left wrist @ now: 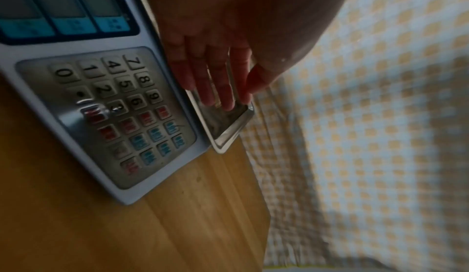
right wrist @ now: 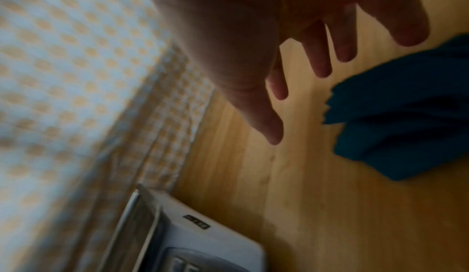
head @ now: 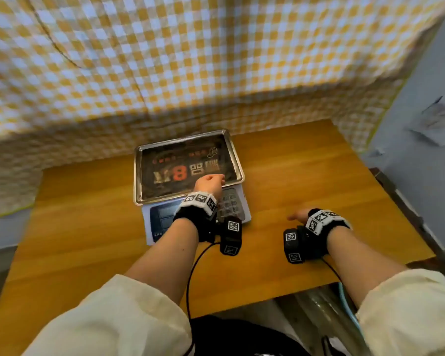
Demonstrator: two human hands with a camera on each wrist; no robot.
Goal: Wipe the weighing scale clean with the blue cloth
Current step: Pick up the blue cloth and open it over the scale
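The weighing scale (head: pixel 238 209) stands on the wooden table (head: pixel 88 227), white with a keypad (left wrist: pixel 114 106) and a steel tray (head: pixel 188 140) on top. My left hand (head: pixel 211 182) reaches over the tray's near right corner. In the left wrist view its fingers (left wrist: pixel 218 87) lie straight on the tray (left wrist: pixel 228 134) with the thumb beside the rim. My right hand (head: pixel 298 215) hovers low over the table to the right of the scale, fingers (right wrist: pixel 319 61) spread and holding nothing. The blue cloth (right wrist: pixel 406 112) lies crumpled on the wood just beyond those fingers. The head view does not show the cloth.
A yellow-and-white checked cloth (head: pixel 216 60) hangs as a backdrop right behind the scale and table. The table's right edge (head: pixel 385 191) borders a grey floor with crumpled paper (head: pixel 437 124). Bare wood lies between the scale (right wrist: pixel 203 236) and the blue cloth.
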